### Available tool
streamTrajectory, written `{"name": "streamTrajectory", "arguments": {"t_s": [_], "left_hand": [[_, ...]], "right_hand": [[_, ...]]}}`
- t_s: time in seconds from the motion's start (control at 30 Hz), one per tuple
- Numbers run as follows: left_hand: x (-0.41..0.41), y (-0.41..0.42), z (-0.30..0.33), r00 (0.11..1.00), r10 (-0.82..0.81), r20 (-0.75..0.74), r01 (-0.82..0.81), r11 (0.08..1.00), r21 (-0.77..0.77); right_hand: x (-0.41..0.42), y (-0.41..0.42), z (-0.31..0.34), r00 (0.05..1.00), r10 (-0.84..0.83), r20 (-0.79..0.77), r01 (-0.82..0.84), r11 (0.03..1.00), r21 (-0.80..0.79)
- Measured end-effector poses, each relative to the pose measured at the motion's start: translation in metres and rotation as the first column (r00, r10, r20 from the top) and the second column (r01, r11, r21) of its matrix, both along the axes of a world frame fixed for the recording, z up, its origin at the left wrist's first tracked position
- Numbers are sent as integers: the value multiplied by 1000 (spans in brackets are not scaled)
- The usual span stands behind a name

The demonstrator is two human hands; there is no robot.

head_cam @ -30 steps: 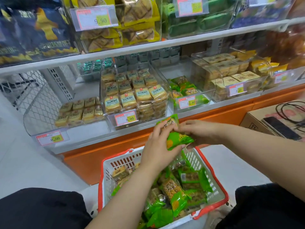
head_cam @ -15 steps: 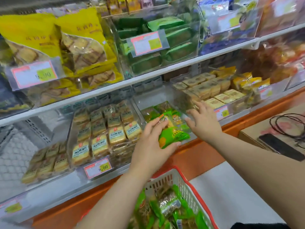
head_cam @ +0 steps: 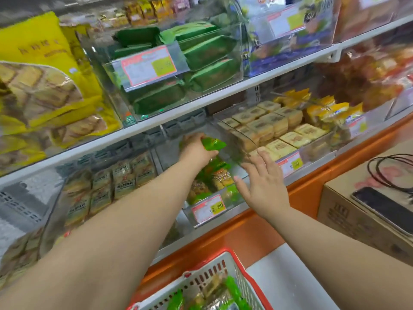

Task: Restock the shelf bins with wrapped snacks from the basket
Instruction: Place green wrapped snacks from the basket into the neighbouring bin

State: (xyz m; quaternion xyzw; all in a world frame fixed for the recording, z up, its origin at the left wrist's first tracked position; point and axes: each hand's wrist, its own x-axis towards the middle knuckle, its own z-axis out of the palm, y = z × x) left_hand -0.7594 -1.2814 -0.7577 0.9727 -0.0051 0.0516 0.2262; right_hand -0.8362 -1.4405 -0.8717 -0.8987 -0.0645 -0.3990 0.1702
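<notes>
Green wrapped snack [head_cam: 214, 144] is showing only half, the left hand's [head_cam: 196, 148] fingers gripping it mid-frame inside the clear bin [head_cam: 232, 199]; right hand [head_cam: 262, 184] is hovering, fingers spread wide; basket [head_cam: 207, 280] is cut off below.

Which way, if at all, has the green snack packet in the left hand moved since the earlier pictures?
Yes. The green snack packet, gripped by the left hand, has gone from above the basket up and back into the clear bin behind the 12.80 price tag.
</notes>
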Motion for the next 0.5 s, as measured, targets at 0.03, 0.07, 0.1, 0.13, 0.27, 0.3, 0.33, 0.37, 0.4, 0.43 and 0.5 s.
{"name": "streamTrajectory", "arguments": {"t_s": [0.03, 0.07, 0.1, 0.13, 0.27, 0.3, 0.33, 0.37, 0.4, 0.43, 0.5], "left_hand": [[10, -3, -6, 1000, 31, 2, -31, 999, 18], [18, -5, -12, 998, 59, 3, -59, 998, 31], [25, -7, -18, 997, 78, -5, -78, 996, 38], [31, -8, -24, 996, 89, -23, -88, 995, 34], [46, -8, -47, 993, 84, -86, -86, 996, -22], [48, -8, -49, 994, 67, -88, -69, 997, -20], [49, -7, -51, 995, 46, -89, -48, 999, -14], [50, -6, -51, 996, 23, -92, -24, 1000, -11], [51, -6, -51, 995, 3, -96, -4, 1000, -14], [50, -5, -50, 995, -11, -102, 9, 1000, -20], [49, -4, -49, 993, -24, -112, 22, 1000, -12]], "right_hand": [[1, 1, -2, 1000, 0, 27, 0, 1000, 9], [2, 1, -3, 999, 1, 52, -2, 1000, 16], [3, 1, -5, 997, 2, 76, -3, 1000, 21], [4, 0, -6, 996, 4, 94, -6, 1000, 25], [8, 0, -12, 990, 13, 142, -19, 999, 40], [9, 1, -13, 988, 12, 151, -19, 999, 44], [10, 1, -13, 988, 11, 156, -18, 999, 47], [10, 1, -14, 988, 10, 155, -17, 999, 49], [10, 2, -15, 989, 8, 150, -15, 999, 49], [10, 2, -15, 990, 6, 142, -13, 999, 49], [8, 2, -14, 992, 1, 124, -6, 999, 42]]}}
